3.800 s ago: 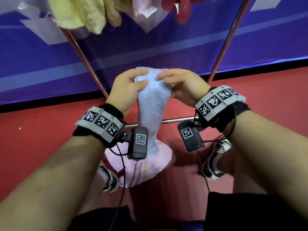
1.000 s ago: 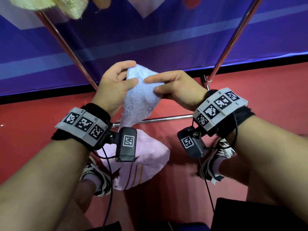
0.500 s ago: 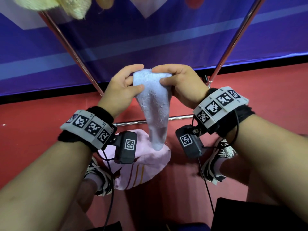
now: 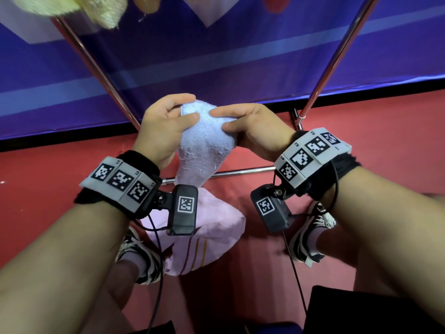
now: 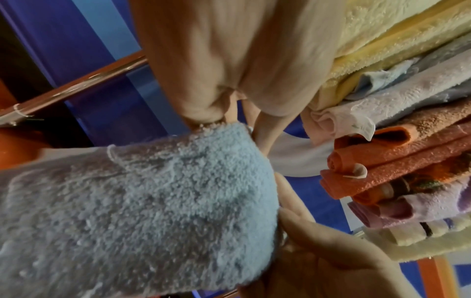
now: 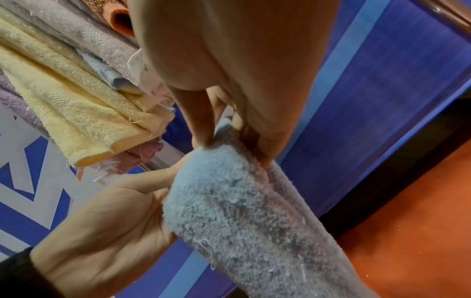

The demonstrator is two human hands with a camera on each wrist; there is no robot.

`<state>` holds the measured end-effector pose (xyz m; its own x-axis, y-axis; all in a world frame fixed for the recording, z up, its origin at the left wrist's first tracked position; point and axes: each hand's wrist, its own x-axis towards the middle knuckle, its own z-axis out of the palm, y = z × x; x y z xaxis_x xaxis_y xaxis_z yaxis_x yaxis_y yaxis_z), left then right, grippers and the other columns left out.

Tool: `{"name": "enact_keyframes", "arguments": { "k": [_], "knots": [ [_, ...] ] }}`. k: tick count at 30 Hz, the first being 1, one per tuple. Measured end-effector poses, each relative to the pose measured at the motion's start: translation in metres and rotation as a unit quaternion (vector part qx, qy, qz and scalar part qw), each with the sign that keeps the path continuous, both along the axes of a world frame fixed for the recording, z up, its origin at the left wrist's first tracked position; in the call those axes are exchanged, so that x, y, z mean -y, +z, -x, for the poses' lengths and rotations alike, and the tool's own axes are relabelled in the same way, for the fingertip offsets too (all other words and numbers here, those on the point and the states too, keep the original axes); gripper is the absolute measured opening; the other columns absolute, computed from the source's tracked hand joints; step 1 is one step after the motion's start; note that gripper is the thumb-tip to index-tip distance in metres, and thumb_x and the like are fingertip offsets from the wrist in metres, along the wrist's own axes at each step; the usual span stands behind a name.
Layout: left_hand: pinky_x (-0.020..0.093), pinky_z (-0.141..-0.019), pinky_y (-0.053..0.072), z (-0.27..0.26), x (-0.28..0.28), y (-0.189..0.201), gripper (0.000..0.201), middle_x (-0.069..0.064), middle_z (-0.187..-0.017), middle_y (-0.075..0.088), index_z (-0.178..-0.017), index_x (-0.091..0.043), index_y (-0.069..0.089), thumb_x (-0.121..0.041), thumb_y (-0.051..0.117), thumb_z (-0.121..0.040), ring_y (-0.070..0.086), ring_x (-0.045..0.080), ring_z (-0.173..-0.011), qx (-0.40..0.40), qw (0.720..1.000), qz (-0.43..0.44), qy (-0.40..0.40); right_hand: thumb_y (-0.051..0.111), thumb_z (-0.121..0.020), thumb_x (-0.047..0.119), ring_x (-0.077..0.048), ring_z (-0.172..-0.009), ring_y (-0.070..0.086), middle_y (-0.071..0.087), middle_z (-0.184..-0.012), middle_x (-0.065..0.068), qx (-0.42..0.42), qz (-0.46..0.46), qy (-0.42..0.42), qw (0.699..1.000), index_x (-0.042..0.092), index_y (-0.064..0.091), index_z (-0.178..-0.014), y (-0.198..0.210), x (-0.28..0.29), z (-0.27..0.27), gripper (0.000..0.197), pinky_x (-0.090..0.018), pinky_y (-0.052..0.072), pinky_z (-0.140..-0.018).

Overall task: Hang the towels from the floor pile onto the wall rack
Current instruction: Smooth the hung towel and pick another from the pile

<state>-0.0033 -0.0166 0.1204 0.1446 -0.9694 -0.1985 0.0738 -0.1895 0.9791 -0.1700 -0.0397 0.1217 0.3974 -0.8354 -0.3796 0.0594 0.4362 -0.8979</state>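
Here, each thing in turn:

Blue towel: a fluffy light blue towel [image 4: 204, 145] is in the middle of the head view, held up off the floor. Its top is bunched between the two hands, and its bottom end hangs down in front of the low silver bar [image 4: 243, 171].

Left hand: the left hand [image 4: 163, 127] grips the top left side of the blue towel, with the thumb pressed on the front and the fingers curled over the top.

Right hand: the right hand [image 4: 255, 127] pinches the top right side of the blue towel, with the finger and thumb on the fluffy front.

Pink towel: a pink towel [image 4: 209, 239] with thin stripes lies on the red floor [image 4: 385, 145], low in the middle of the frame, between the two shoes.

Rack: two shiny slanted poles [image 4: 96, 66] go up to the upper left and upper right of the frame, in front of the blue wall [image 4: 240, 56].

Hung towels: a yellow towel [image 4: 106, 10] hangs at the top left edge. In the left wrist view, many folded towels [image 5: 397, 153] in yellow, pink, orange and purple fill the right side.
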Motion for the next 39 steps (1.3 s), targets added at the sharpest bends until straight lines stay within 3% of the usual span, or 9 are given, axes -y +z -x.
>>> {"name": "enact_keyframes", "arguments": {
  "k": [3, 12, 18, 27, 31, 33, 34, 37, 39],
  "knots": [
    [0.032, -0.081, 0.053, -0.001, 0.002, 0.002, 0.025, 0.009, -0.091, 0.066, -0.099, -0.012, 0.06, 0.009, 0.057, -0.086, 0.064, 0.018, -0.084, -0.03, 0.999, -0.016, 0.018, 0.046, -0.085, -0.016, -0.024, -0.084, 0.058, 0.064, -0.09, -0.012, 0.015, -0.006, 0.009, 1.0, 0.012, 0.067, -0.097, -0.001, -0.001, -0.002, 0.038, -0.033, 0.05, -0.08],
    [0.024, -0.082, 0.048, 0.0, -0.004, -0.005, 0.058, 0.006, -0.13, 0.058, -0.125, -0.024, 0.05, -0.003, 0.061, -0.072, 0.058, 0.019, -0.117, 0.046, 0.995, 0.0, -0.086, 0.048, -0.083, -0.017, -0.017, -0.068, 0.063, 0.067, -0.082, -0.008, 0.021, 0.02, -0.058, 0.998, 0.01, 0.068, -0.09, -0.001, 0.004, 0.0, 0.035, -0.026, 0.05, -0.063],
    [0.033, -0.086, 0.053, 0.0, -0.001, -0.001, 0.037, 0.012, -0.106, 0.067, -0.109, -0.013, 0.059, 0.007, 0.062, -0.079, 0.064, 0.02, -0.096, -0.018, 0.999, -0.01, -0.025, 0.051, -0.085, -0.012, -0.011, -0.073, 0.067, 0.068, -0.089, -0.006, 0.049, -0.012, -0.01, 0.999, 0.005, 0.061, -0.119, 0.001, 0.001, 0.001, 0.039, -0.021, 0.051, -0.062],
    [0.022, -0.077, 0.054, 0.001, 0.001, -0.004, 0.033, 0.004, -0.099, 0.067, -0.118, -0.01, 0.057, 0.003, 0.059, -0.088, 0.065, 0.009, -0.085, 0.047, 0.999, -0.014, -0.002, 0.049, -0.082, -0.017, -0.021, -0.076, 0.06, 0.064, -0.084, -0.011, -0.017, 0.01, -0.001, 1.0, 0.012, 0.066, -0.09, 0.0, 0.0, -0.002, 0.034, -0.026, 0.051, -0.068],
    [0.018, -0.074, 0.049, 0.0, 0.003, -0.013, 0.044, 0.0, -0.104, 0.064, -0.131, -0.017, 0.051, -0.007, 0.061, -0.089, 0.062, 0.005, -0.083, 0.107, 0.994, -0.025, 0.015, 0.049, -0.082, -0.013, -0.022, -0.075, 0.056, 0.06, -0.084, -0.011, -0.016, -0.002, -0.029, 0.999, -0.002, 0.064, -0.101, 0.0, 0.003, 0.0, 0.027, -0.027, 0.048, -0.069],
    [0.018, -0.067, 0.048, 0.001, 0.003, -0.013, 0.041, -0.003, -0.088, 0.061, -0.13, -0.017, 0.051, -0.009, 0.059, -0.091, 0.057, 0.001, -0.07, 0.136, 0.99, -0.016, 0.028, 0.049, -0.079, -0.008, -0.02, -0.071, 0.046, 0.048, -0.078, -0.008, -0.002, -0.001, -0.045, 0.999, -0.007, 0.057, -0.088, 0.002, 0.002, -0.002, 0.012, -0.026, 0.04, -0.068],
    [0.018, -0.065, 0.048, 0.001, 0.002, -0.011, 0.036, -0.005, -0.08, 0.06, -0.128, -0.017, 0.051, -0.01, 0.056, -0.093, 0.056, 0.0, -0.065, 0.145, 0.989, -0.011, 0.027, 0.049, -0.081, -0.004, -0.018, -0.068, 0.044, 0.044, -0.074, -0.006, 0.008, -0.004, -0.054, 0.998, 0.0, 0.053, -0.079, 0.002, 0.003, -0.003, 0.006, -0.025, 0.039, -0.064],
    [0.02, -0.063, 0.048, 0.006, -0.002, -0.002, 0.025, -0.001, -0.072, 0.062, -0.122, -0.024, 0.051, -0.015, 0.046, -0.099, 0.057, 0.007, -0.062, 0.127, 0.992, -0.012, -0.02, 0.045, -0.094, 0.01, -0.007, -0.057, 0.052, 0.052, -0.061, 0.006, 0.051, -0.039, -0.076, 0.995, 0.018, 0.054, -0.061, 0.006, 0.004, -0.005, 0.035, -0.021, 0.042, -0.058],
    [0.024, -0.065, 0.049, 0.011, -0.006, 0.002, 0.025, 0.001, -0.072, 0.067, -0.125, -0.03, 0.045, -0.022, 0.038, -0.103, 0.063, 0.01, -0.063, 0.097, 0.992, -0.035, -0.07, 0.041, -0.097, 0.02, -0.007, -0.061, 0.058, 0.058, -0.064, 0.006, 0.095, -0.065, -0.083, 0.99, 0.02, 0.058, -0.063, 0.009, 0.005, -0.005, 0.038, -0.021, 0.043, -0.061]
  ]
}}
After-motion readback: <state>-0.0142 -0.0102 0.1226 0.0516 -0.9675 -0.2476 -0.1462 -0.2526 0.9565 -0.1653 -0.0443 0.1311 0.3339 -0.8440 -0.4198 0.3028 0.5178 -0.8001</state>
